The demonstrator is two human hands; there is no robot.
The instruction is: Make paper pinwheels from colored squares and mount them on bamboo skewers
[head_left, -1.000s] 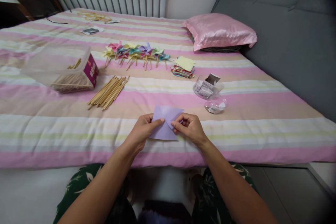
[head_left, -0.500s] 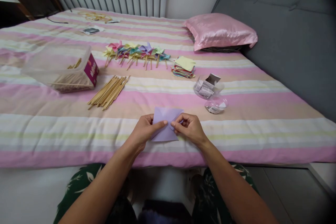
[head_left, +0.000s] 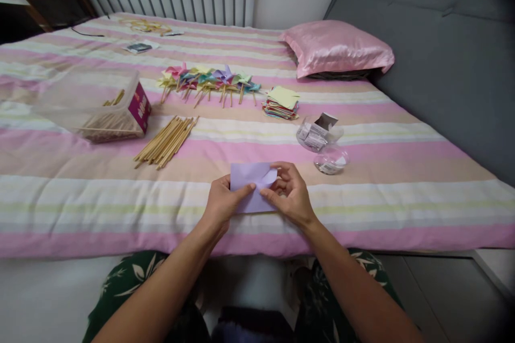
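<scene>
A lilac square of paper [head_left: 249,179] is held just above the striped bedspread near the bed's front edge. My left hand [head_left: 222,204] pinches its left side, thumb on top. My right hand [head_left: 290,196] grips the right side, with a curled corner of the sheet between its fingers. Both hands meet over the middle of the paper.
Loose wooden sticks [head_left: 166,141] lie ahead on the left beside a clear plastic box [head_left: 90,105] of sticks. A row of paper pinwheels [head_left: 209,81], a stack of coloured paper [head_left: 281,103] and two small clear containers [head_left: 324,142] lie further back. A pink pillow [head_left: 336,48] sits far right.
The paper has turned a little and its right corner is now curled over by my right hand's fingers. Both hands have shifted slightly away from me.
</scene>
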